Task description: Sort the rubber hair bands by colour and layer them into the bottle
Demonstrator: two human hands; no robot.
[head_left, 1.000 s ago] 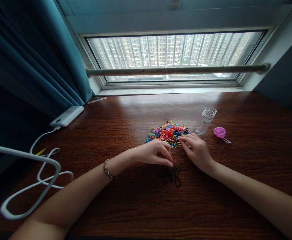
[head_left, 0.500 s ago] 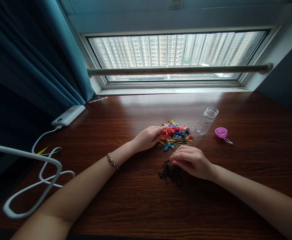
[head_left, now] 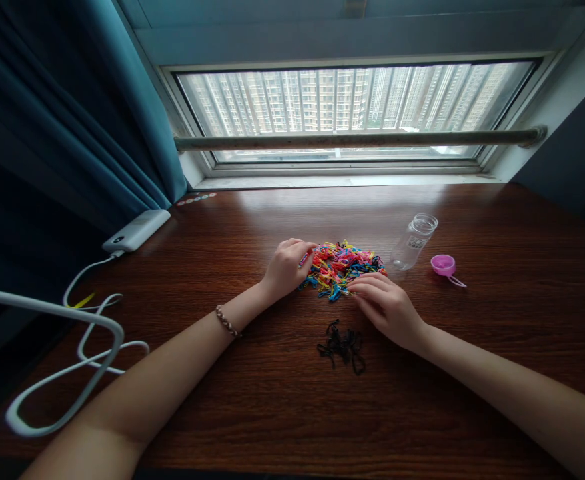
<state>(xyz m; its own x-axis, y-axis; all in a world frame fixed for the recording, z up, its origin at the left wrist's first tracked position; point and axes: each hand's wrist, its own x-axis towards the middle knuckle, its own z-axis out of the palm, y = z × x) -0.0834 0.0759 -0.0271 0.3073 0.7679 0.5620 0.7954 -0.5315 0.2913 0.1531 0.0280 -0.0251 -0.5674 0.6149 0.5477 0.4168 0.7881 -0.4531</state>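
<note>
A heap of small multicoloured rubber bands (head_left: 342, 267) lies on the brown wooden table. My left hand (head_left: 288, 268) is curled at the heap's left edge, and some coloured bands show between its thumb and fingers. At the near right edge, my right hand (head_left: 389, 308) touches the heap with its fingertips. Its fingers are stretched forward with the thumb apart beneath them, and no band shows clearly in its grasp. Closer to me sits a small separate pile of black rubber bands (head_left: 342, 347), which neither hand touches.
An uncapped clear bottle (head_left: 412, 243) stands right of the heap. Beside it lies a pink cap with a loop (head_left: 443, 265). A white power bank (head_left: 137, 231) with a white cable (head_left: 92, 325) is at the left, by the blue curtain (head_left: 137, 120). Behind the table is a window.
My left hand has moved slightly left, and the heap now spreads further that way. My right hand has left the black pile and moved forward to the coloured heap.
</note>
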